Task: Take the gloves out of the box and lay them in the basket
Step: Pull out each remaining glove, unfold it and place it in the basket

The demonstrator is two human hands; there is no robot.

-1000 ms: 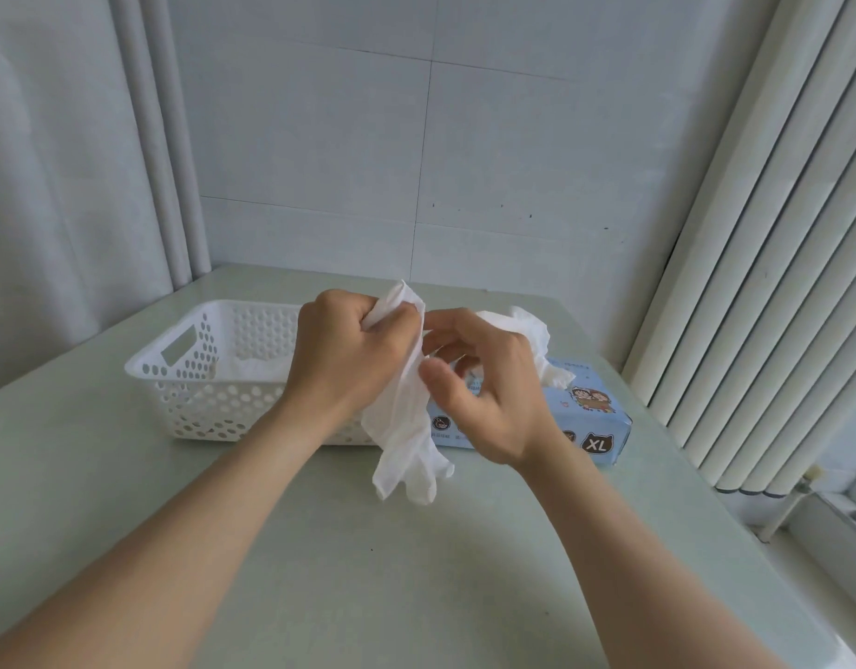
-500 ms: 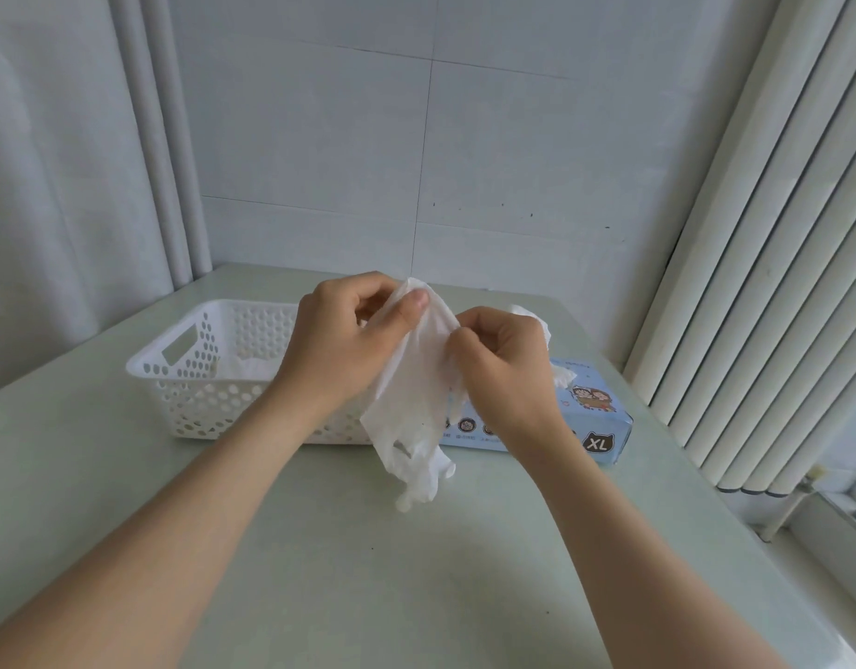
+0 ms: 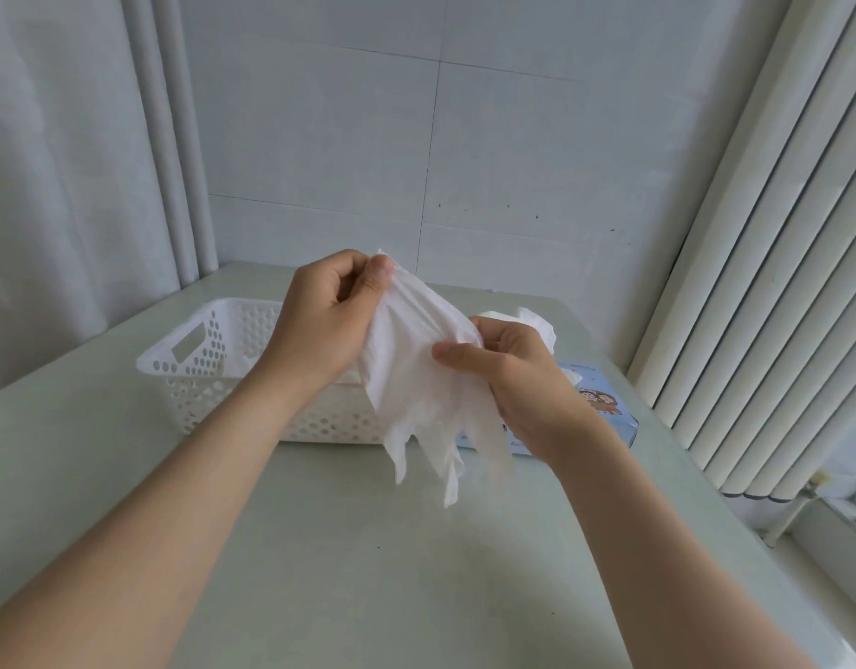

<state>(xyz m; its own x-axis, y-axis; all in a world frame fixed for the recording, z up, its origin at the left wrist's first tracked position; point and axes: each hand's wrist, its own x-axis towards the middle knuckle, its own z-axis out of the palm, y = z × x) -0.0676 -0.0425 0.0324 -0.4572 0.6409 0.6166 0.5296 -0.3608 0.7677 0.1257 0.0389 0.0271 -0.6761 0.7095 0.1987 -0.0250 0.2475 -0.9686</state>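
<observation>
Looks like a plain, domestic-feeling corner of a room, a home or a small workroom, hard to tell which. Shown by large pale wall tiles (image 3: 512, 161) behind, a light curtain (image 3: 54, 185) at the left, cream vertical blinds (image 3: 778, 282) beside a window sill (image 3: 836, 533) on the right, and a smooth pale-green table (image 3: 368, 572) set into the corner.

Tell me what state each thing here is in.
Glove: out of the box, spread between both hands, fingers hanging down.
Left hand: pinches the glove's upper edge.
Right hand: pinches its lower side.
Basket: upright on the table.
Box: flat on the table, another glove poking out.
</observation>
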